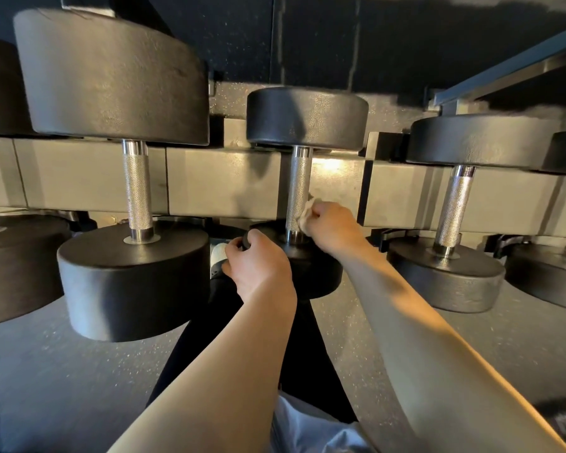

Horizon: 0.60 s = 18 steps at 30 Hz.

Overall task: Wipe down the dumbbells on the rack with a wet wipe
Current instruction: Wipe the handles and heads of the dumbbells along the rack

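Note:
A black dumbbell with a knurled steel handle (297, 188) lies on the grey rack (229, 184) in the middle of the view. My right hand (332, 223) pinches a crumpled white wet wipe (308, 212) and presses it against the lower right side of that handle. My left hand (258, 263) grips the left edge of the dumbbell's near head (314, 273), fingers curled over its rim. The far head (307, 117) sits beyond the rack beam.
A larger dumbbell (134, 191) lies to the left, with another cut off at the left edge. A smaller dumbbell (455, 207) lies to the right, one more past it. Speckled grey floor (62, 380), my dark trouser leg and a white shoe (218, 253) lie below.

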Each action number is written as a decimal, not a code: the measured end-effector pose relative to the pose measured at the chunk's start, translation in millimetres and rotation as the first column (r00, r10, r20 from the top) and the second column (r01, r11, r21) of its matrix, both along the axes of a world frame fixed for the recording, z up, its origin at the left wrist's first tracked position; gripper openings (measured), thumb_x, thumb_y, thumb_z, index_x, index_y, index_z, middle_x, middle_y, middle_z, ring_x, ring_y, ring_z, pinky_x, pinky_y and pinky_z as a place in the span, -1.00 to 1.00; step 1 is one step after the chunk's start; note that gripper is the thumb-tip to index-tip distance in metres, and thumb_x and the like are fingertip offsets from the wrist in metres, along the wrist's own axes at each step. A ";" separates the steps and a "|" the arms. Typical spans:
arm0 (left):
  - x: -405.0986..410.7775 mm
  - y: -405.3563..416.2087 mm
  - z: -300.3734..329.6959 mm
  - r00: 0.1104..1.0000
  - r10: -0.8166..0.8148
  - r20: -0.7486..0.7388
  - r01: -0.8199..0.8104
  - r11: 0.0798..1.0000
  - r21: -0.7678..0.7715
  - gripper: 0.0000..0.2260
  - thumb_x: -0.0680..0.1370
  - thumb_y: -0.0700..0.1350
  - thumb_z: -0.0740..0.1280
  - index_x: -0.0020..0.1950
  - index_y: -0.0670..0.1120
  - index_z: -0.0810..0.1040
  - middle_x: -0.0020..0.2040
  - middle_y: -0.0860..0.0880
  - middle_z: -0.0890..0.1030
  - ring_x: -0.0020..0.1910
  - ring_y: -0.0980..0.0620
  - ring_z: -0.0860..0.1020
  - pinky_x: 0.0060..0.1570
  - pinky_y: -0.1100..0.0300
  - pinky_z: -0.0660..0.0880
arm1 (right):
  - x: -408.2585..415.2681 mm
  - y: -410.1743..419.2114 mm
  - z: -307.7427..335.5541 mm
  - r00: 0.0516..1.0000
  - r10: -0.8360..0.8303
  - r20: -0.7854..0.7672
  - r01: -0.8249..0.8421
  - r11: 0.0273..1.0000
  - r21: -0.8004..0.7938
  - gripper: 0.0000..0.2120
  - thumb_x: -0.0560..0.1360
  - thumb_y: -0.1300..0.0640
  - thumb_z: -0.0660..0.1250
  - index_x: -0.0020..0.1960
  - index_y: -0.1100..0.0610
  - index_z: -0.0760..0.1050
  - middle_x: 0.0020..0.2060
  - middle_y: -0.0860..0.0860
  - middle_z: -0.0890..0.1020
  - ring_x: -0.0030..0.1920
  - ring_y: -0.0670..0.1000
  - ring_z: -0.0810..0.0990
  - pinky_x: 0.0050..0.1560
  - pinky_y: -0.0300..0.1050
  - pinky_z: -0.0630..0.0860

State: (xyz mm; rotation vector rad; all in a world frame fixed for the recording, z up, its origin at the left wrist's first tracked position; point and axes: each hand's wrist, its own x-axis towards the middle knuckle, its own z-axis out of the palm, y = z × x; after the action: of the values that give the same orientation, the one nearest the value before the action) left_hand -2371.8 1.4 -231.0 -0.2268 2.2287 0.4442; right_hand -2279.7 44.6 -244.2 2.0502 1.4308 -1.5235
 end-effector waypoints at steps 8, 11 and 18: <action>-0.6 1.3 3.4 0.999 -0.029 0.029 0.029 0.999 -0.012 -0.64 0.59 0.03 0.12 0.38 0.07 0.40 0.34 -0.03 0.36 -0.09 -0.07 0.31 -0.01 0.09 0.22 | 6.6 6.8 8.1 0.951 0.176 0.255 -0.309 0.481 0.820 -0.63 0.40 0.39 0.35 0.19 0.21 0.53 -0.22 0.13 0.52 -0.32 0.09 0.50 -0.41 -0.17 0.38; -0.6 -0.9 3.2 0.998 -0.056 0.029 0.056 0.998 -0.001 -0.64 0.60 0.04 0.12 0.38 0.06 0.40 0.33 -0.04 0.37 -0.15 -0.06 0.31 -0.02 0.09 0.22 | 3.6 19.6 -5.8 0.880 0.265 0.393 -0.474 0.475 0.741 -0.50 0.36 0.34 0.39 0.29 0.13 0.50 -0.31 0.12 0.51 -0.38 0.11 0.47 -0.48 -0.17 0.32; -1.9 -0.6 2.8 0.998 -0.051 0.031 0.052 0.999 -0.017 -0.64 0.59 0.07 0.13 0.37 0.06 0.41 0.34 -0.04 0.37 -0.09 -0.08 0.35 -0.02 0.09 0.26 | -6.8 -5.2 -2.5 0.884 0.452 0.119 -0.444 0.733 0.515 -0.75 0.59 0.09 0.18 0.21 0.05 0.51 0.05 0.10 0.63 0.04 0.14 0.59 0.01 0.01 0.50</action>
State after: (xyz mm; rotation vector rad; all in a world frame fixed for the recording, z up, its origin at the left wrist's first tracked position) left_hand -2373.7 0.8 -228.2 -0.1841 2.2038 0.3906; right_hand -2286.4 39.3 -246.7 1.7172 2.3540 -1.0093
